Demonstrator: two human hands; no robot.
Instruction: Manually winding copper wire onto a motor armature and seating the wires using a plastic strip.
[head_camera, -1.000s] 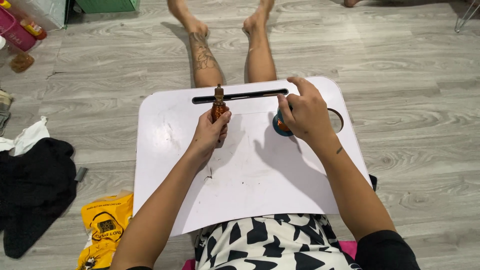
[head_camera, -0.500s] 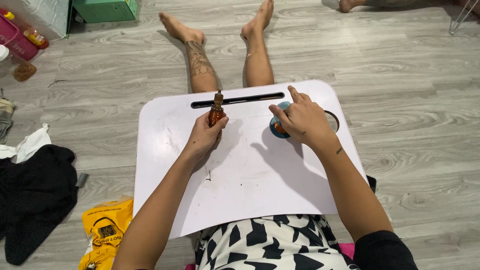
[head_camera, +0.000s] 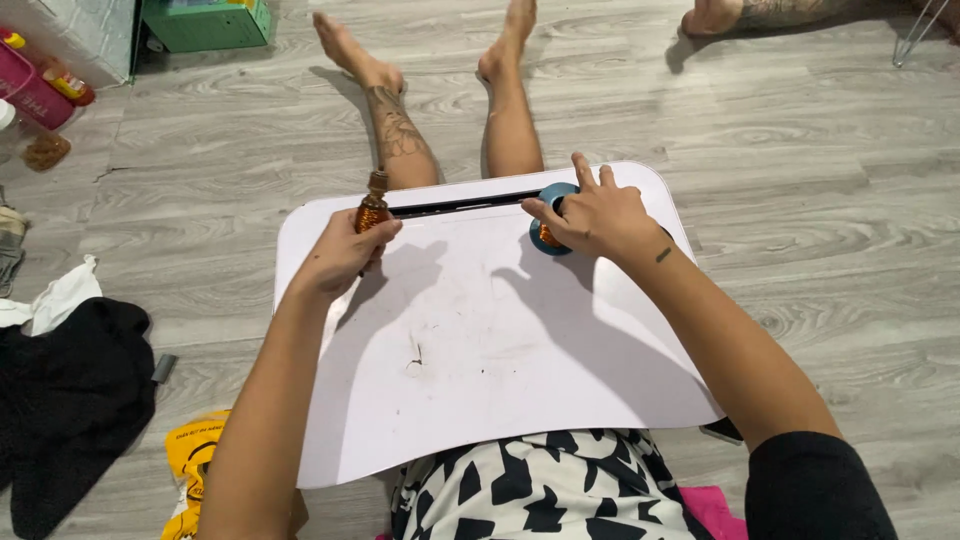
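L hand (head_camera: 345, 255) has slid left w/ the small brown bottle (head_camera: 373, 207), fingers wrapped round it. R hand (head_camera: 595, 215) pinches a small orange thing on the blue dish (head_camera: 552, 195), near the table's (head_camera: 480, 340) far edge.

The middle and lower part of the white table (head_camera: 480, 340) is lying bare, giving a hand open room between the two forearms. Toward the upper edge, the left hand (head_camera: 345, 255) is holding a small brown bottle (head_camera: 373, 207) upright at upper left, and the right hand (head_camera: 595, 215) is covering a blue dish (head_camera: 550, 195) at upper right. The dark slot (head_camera: 460, 205) between them is staying unblocked.
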